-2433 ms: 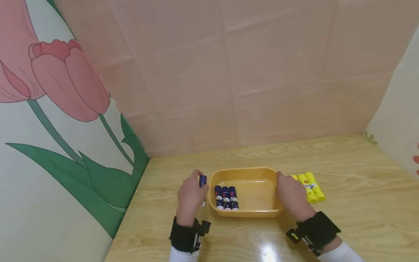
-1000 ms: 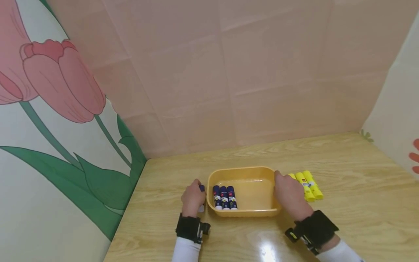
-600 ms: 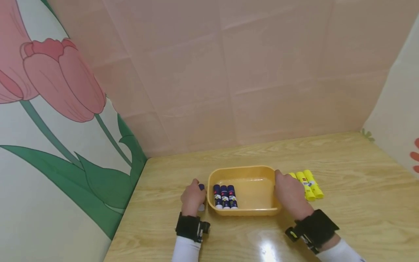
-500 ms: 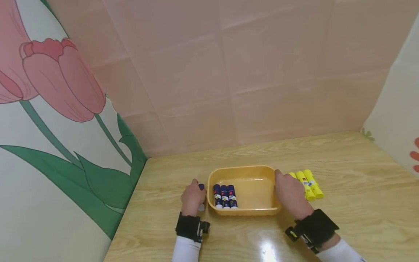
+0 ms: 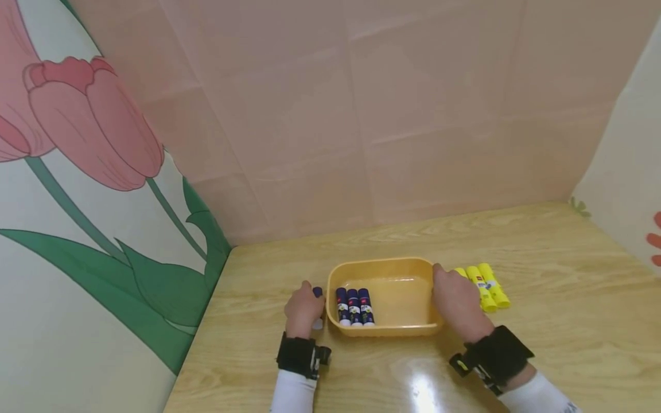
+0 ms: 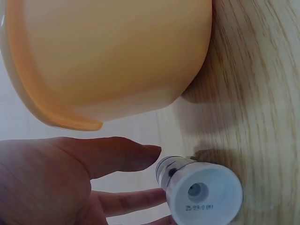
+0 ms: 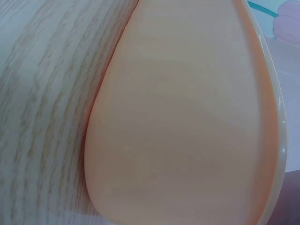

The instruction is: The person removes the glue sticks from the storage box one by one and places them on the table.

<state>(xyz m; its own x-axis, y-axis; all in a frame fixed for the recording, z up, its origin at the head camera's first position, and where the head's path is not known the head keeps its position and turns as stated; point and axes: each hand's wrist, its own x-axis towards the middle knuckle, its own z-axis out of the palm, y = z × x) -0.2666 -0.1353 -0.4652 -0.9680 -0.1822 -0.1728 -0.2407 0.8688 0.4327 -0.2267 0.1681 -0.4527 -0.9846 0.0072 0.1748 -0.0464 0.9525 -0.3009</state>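
At the left end of a yellow plastic basket (image 5: 403,301), my left hand (image 5: 302,310) is down at the tabletop with a dark blue glue stick (image 5: 317,292) between thumb and fingers. The left wrist view shows the white base of this glue stick (image 6: 204,197) close to the wood, the thumb (image 6: 126,157) on its basket side and fingers behind it. My right hand (image 5: 457,298) grips the basket's right rim. Three blue glue sticks (image 5: 353,307) lie side by side in the basket's left part. The right wrist view is filled mostly by the basket's outer wall (image 7: 183,117).
Yellow glue sticks (image 5: 488,289) lie side by side on the wooden table (image 5: 372,373) just beyond my right hand, which partly hides one. A pink sheet (image 5: 335,115) hangs behind the table. Walls stand at both sides, the left one (image 5: 93,258) painted with tulips.
My left hand has lowered the glue stick from a raised position to the tabletop left of the basket, then stayed almost still. My right hand keeps its grip on the rim.
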